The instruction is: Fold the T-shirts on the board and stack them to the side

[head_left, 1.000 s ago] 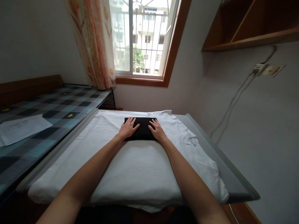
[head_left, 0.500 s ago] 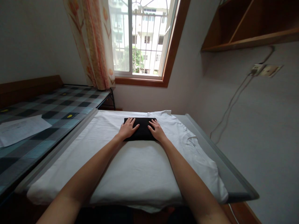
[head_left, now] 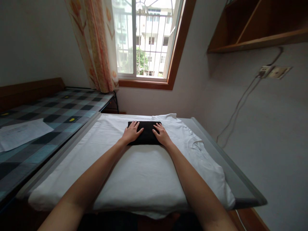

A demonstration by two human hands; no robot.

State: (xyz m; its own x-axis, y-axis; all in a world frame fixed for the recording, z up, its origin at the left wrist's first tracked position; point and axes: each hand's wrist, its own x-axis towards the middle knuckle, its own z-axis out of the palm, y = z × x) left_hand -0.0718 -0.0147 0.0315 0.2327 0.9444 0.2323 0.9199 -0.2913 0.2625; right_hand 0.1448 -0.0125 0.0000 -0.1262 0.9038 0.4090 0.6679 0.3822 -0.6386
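A black rectangular bundle (head_left: 148, 134), which looks like folded cloth, lies on a white cloth (head_left: 144, 179) spread over a grey table (head_left: 216, 150). Across the bundle's left end rests my left hand (head_left: 132, 132), palm down with fingers spread. My right hand (head_left: 162, 134) lies the same way on its right end. Neither hand grips it; both press flat from above. The white cloth has a collar-like opening (head_left: 197, 144) on its right side and looks like a shirt. The palms hide the bundle's two ends.
To the left stands a bed with a checked mattress (head_left: 79, 106), holding a sheet of paper (head_left: 24, 131). A curtain (head_left: 98, 45) hangs by a barred window (head_left: 151, 41). On the right wall are a wooden shelf (head_left: 260, 41) and a socket with a hanging cable (head_left: 237, 109).
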